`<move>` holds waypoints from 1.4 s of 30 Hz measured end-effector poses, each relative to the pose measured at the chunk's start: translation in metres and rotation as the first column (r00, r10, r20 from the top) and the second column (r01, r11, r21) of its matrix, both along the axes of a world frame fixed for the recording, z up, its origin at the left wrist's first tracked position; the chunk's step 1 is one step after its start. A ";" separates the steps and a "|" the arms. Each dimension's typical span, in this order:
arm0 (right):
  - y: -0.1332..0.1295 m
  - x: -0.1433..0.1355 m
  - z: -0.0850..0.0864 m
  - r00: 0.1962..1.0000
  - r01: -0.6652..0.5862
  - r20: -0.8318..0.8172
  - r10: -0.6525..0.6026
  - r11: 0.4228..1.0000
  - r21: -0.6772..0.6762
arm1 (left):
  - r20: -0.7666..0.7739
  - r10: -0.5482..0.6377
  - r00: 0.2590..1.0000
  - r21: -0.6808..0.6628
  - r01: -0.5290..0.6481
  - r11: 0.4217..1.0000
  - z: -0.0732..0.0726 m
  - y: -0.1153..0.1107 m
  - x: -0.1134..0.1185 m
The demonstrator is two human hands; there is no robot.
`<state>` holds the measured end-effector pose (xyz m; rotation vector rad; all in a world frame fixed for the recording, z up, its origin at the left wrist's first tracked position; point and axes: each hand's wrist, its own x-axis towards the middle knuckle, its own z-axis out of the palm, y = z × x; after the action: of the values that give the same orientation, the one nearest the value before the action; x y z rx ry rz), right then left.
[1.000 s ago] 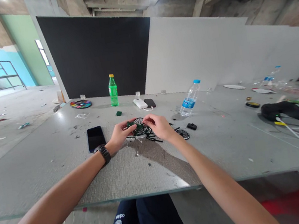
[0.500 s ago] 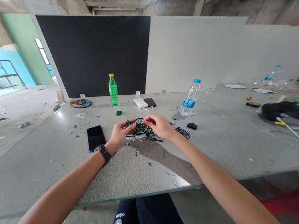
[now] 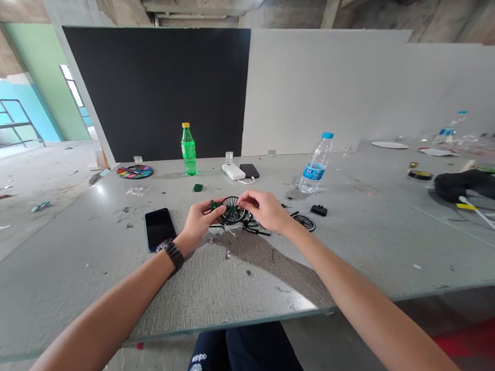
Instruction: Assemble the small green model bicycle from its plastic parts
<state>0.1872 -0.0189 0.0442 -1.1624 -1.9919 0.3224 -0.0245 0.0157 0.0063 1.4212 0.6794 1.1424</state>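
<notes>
A small black spoked wheel (image 3: 233,209) on a dark green model part is held up between my hands, above the grey table (image 3: 180,296). My left hand (image 3: 199,221) pinches the green part at the wheel's left side. At its right edge, my right hand (image 3: 262,208) is closed, thumb and finger together; whether a tiny piece is between them is too small to tell. Thin black model parts (image 3: 257,229) lie below the hands. Another spoked wheel (image 3: 304,222) rests flat to the right, beside a small black block (image 3: 318,210).
A phone (image 3: 160,229) lies left of my left hand. Behind stand a green bottle (image 3: 188,150) and a tilted water bottle (image 3: 317,165), with a white power bank (image 3: 233,171) between them. A black bag with cables (image 3: 468,185) lies at the right.
</notes>
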 end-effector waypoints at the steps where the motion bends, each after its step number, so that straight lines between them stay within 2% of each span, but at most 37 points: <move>1: 0.000 0.000 0.000 1.000 0.000 0.002 0.000 1.000 0.002 | -0.002 0.004 1.000 0.001 -0.004 1.000 0.000 0.000 0.000; 10: -0.005 -0.003 0.003 0.999 -0.012 0.034 0.012 1.000 -0.009 | -0.021 -0.039 0.999 -0.028 0.038 0.999 -0.009 0.004 0.001; 15: -0.005 -0.003 0.003 1.000 -0.006 0.011 0.006 1.000 0.006 | -0.031 -0.051 0.998 -0.078 0.049 0.996 -0.007 0.002 0.000; 23: -0.003 -0.004 0.000 1.000 -0.011 0.027 0.011 1.000 0.011 | -0.119 -0.139 0.983 -0.052 0.134 0.990 -0.005 0.002 -0.002; 30: -0.004 0.001 0.004 0.999 0.045 -0.008 -0.044 0.971 0.235 | -0.081 -0.108 0.991 -0.076 0.102 0.992 -0.003 0.002 -0.004; 42: -0.002 0.001 0.002 0.998 0.047 0.029 -0.052 0.988 0.146 | -0.053 -0.086 0.995 -0.126 0.079 0.989 0.001 -0.001 -0.004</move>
<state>0.1882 -0.0212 0.0462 -1.1288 -1.9764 0.1312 -0.0282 0.0152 0.0075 1.3688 0.7141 0.9812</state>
